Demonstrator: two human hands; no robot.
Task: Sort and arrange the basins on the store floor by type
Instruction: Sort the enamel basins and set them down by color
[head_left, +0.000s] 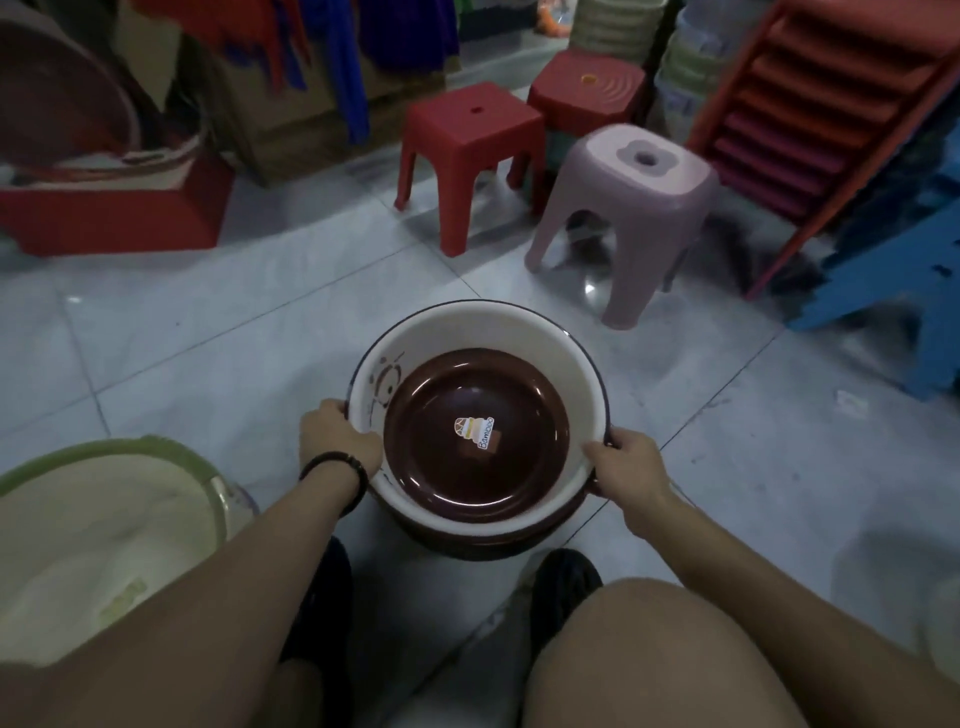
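The cream basin (571, 358), nested in a brown basin (467, 545) down by the floor (208, 338), is clasped at opposite rims by the curled left grip (340, 441) and right grip (628, 467), so a jammed lower basin could be dragged up and dropped.

We're on a shop floor here, a plastic-housewares store by the look of it. Stock stands straight on the pale tiled floor (249, 322): a red stool (470, 130), a second red stool (587, 91) behind it, and a pink stool (636, 182) just beside. On the right, a long nested stack of orange-red stools (831, 104) lies tilted, next to blue plastic pieces (893, 270). Cardboard boxes (291, 124) line the back under hanging coloured strips (343, 57), with pale tubs (618, 26) piled beyond. Basins come in multiples: a brown basin (467, 483), maker's sticker (474, 432) on its bottom, nests in a cream basin (467, 332), with a green-rimmed basin (104, 519) nearby.
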